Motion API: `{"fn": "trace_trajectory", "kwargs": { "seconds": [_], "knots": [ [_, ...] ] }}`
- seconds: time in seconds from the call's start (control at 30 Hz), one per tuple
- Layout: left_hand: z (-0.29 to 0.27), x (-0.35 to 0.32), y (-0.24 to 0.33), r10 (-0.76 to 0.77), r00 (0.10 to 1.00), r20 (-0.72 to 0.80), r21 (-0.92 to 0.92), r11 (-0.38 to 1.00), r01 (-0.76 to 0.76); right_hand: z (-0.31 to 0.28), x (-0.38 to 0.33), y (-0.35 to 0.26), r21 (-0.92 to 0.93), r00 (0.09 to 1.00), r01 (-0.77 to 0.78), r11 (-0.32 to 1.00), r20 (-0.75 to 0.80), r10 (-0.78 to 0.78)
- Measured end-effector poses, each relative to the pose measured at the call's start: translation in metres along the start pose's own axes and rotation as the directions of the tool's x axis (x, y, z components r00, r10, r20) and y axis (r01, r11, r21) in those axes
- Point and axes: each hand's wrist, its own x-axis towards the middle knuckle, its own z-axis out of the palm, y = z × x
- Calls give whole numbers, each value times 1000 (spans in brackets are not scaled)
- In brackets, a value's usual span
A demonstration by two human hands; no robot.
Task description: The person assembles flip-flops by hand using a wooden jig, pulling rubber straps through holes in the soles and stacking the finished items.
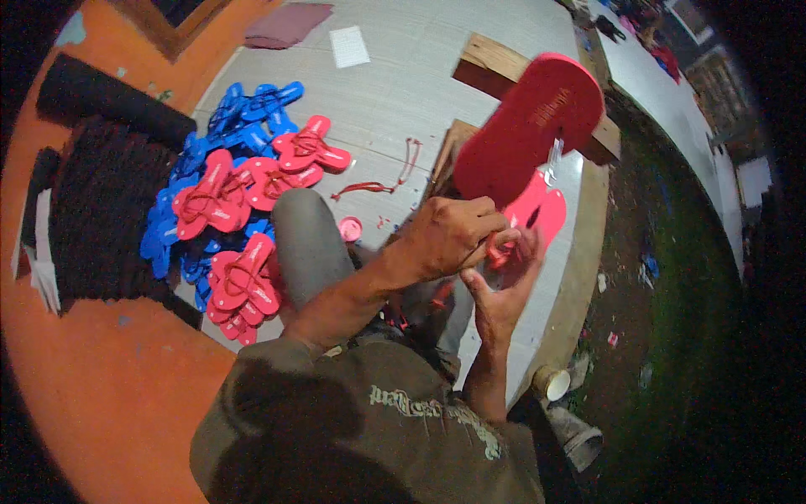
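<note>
My left hand [457, 235] is closed, its fingers pinching a red sandal strap [501, 250]. Close against it, my right hand [508, 294] curls its fingers around the same strap, thumb lifted; its fingertips are slightly blurred. Just beyond both hands, a red flip-flop sole [533, 126] leans tilted over a wooden beam. A thin metallic piece [554, 161] shows at its lower right edge; its kind is unclear. Another pink sole [547, 215] lies beneath, partly hidden by my right hand.
Pink flip-flops [210, 197] and blue flip-flops [252, 113] are heaped left of my knee. Loose red straps [369, 186] lie on the tiled floor. The wooden beam [487, 65] sits ahead. A cup [552, 384] stands by the floor's right edge; black rolled material [109, 101] lies left.
</note>
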Motion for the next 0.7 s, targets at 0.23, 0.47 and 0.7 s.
{"fn": "trace_trajectory", "kwargs": {
  "seconds": [0.23, 0.47, 0.7],
  "knots": [
    [-23, -34, -29, -426, 819, -385, -624, 774, 110, -44, -31, 35, 153, 794, -598, 787, 247, 556],
    [-31, 16, -69, -582, 713, -390, -745, 655, 127, -51, 17, 62, 625, 871, -244, 742, -195, 451],
    [-27, 87, -48, -200, 816, -542, -379, 925, -25, -54, 72, 73, 828, 919, -240, 508, 25, 393]
  ]
}}
